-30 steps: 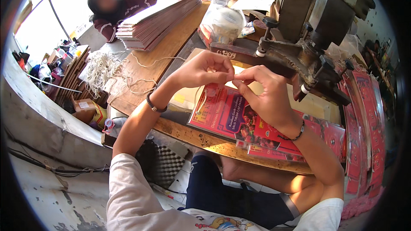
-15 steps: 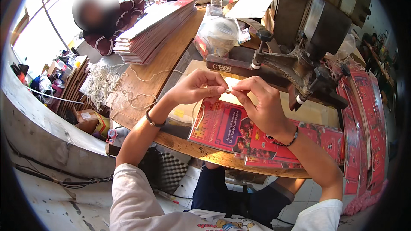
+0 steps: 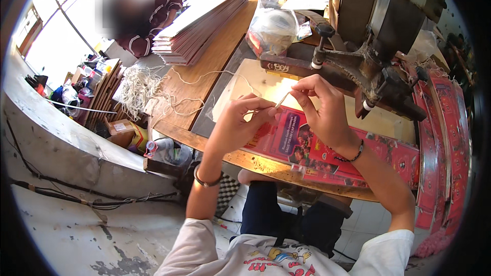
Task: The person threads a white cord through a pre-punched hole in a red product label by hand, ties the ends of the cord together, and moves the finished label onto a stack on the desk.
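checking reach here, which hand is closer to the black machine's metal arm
Right. The right hand is just below and in front of the machine's metal arm. The left hand sits further left, over the red printed card.

Between the left hand point(image 3: 240, 122) and right hand point(image 3: 322, 112) runs a thin, matt, fibrous white string point(image 3: 283, 99). Beneath them lies glossy red printed card point(image 3: 307, 143) on a worn wooden bench point(image 3: 215, 61); just beyond stands a dark, rough cast-metal machine point(image 3: 368, 61).
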